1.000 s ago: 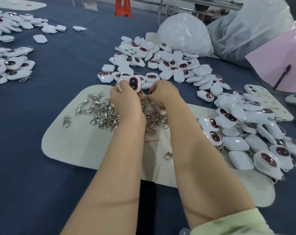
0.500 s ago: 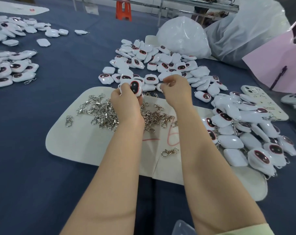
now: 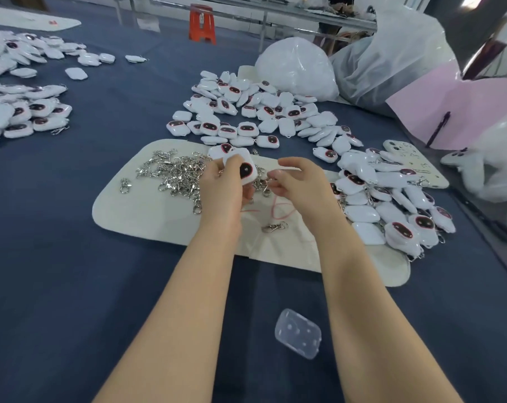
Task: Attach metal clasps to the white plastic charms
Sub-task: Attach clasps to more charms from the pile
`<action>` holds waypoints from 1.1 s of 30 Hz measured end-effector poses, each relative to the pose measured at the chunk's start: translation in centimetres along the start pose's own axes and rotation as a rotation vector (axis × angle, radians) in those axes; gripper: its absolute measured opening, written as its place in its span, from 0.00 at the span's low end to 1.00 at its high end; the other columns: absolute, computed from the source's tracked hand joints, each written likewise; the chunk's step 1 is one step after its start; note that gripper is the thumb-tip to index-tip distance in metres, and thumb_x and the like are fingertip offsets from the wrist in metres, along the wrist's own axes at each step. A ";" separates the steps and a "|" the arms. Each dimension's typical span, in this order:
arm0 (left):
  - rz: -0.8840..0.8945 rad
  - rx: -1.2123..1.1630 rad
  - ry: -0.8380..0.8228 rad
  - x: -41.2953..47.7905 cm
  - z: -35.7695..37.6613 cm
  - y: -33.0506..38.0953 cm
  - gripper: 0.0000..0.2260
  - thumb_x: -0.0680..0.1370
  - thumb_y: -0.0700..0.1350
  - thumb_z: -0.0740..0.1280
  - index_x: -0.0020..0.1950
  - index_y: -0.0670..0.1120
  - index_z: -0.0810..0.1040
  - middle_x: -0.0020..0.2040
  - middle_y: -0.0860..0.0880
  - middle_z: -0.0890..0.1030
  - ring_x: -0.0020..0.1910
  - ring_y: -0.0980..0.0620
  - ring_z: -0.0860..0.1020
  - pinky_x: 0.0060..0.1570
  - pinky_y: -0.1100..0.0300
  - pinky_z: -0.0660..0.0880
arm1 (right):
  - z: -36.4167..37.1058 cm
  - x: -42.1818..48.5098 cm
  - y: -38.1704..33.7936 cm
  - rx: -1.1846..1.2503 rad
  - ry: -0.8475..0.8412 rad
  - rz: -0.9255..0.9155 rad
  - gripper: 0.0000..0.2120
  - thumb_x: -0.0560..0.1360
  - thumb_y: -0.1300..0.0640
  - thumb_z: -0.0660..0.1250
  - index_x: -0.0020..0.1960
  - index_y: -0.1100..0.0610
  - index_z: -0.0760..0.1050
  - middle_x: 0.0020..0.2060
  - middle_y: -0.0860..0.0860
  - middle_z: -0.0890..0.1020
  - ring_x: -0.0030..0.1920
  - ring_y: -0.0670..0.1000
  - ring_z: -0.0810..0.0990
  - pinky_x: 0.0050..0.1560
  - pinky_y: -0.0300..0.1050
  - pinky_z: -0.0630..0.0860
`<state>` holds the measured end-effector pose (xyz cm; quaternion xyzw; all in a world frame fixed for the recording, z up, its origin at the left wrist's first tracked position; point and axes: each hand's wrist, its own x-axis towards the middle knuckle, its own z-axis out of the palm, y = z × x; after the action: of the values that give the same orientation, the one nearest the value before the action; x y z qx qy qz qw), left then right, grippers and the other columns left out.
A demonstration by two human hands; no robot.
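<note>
Wide worktable (image 3: 72,228) draped in dark blue cloth, with white plastic bags (image 3: 295,68) and a pink sheet (image 3: 449,112) at the far right. Cream mat (image 3: 147,216) spread at centre. Heaps of white charms with dark faces: far pile (image 3: 261,112) beyond the mat, right pile (image 3: 391,205) over its right edge, left pile (image 3: 19,112) well apart at far left. Tangle of metal clasps (image 3: 176,173) on the mat's left half. Just above them, one charm (image 3: 246,170) gripped in the curled left hand (image 3: 223,193), dark face toward the camera. Just beside it, the right hand (image 3: 301,181), fingers curled; unclear whether pinching anything. Nearer in, a lone clasp (image 3: 274,227) on the mat. Nearest, a clear plastic case (image 3: 298,333) between the forearms.
</note>
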<state>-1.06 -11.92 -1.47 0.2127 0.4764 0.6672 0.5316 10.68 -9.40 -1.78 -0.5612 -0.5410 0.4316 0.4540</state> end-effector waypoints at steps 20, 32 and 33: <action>0.304 0.459 -0.097 0.1 -0.2 -1.8 0.09 0.76 0.42 0.67 0.53 0.50 0.72 0.51 0.46 0.81 0.50 0.45 0.80 0.54 0.43 0.77 | 1.4 -1.7 0.7 0.197 0.165 -0.169 0.14 0.77 0.67 0.62 0.58 0.52 0.72 0.55 0.50 0.81 0.50 0.39 0.81 0.54 0.38 0.77; 0.338 0.610 -0.245 -0.1 0.4 -2.1 0.06 0.75 0.45 0.69 0.46 0.43 0.77 0.34 0.52 0.75 0.32 0.57 0.72 0.33 0.68 0.68 | 1.7 -1.6 0.3 0.385 0.117 -0.196 0.18 0.79 0.71 0.54 0.61 0.53 0.67 0.59 0.54 0.78 0.57 0.44 0.79 0.54 0.35 0.75; 0.326 0.613 -0.258 -0.1 0.4 -2.0 0.07 0.76 0.45 0.69 0.46 0.42 0.78 0.33 0.52 0.76 0.30 0.58 0.73 0.34 0.66 0.69 | 1.8 -1.6 0.4 0.381 0.110 -0.202 0.19 0.79 0.72 0.53 0.62 0.53 0.67 0.60 0.54 0.78 0.56 0.43 0.79 0.49 0.32 0.75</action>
<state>0.35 -11.92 -3.00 0.5176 0.5431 0.5372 0.3856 8.95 -10.91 -2.52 -0.4309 -0.4776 0.4470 0.6216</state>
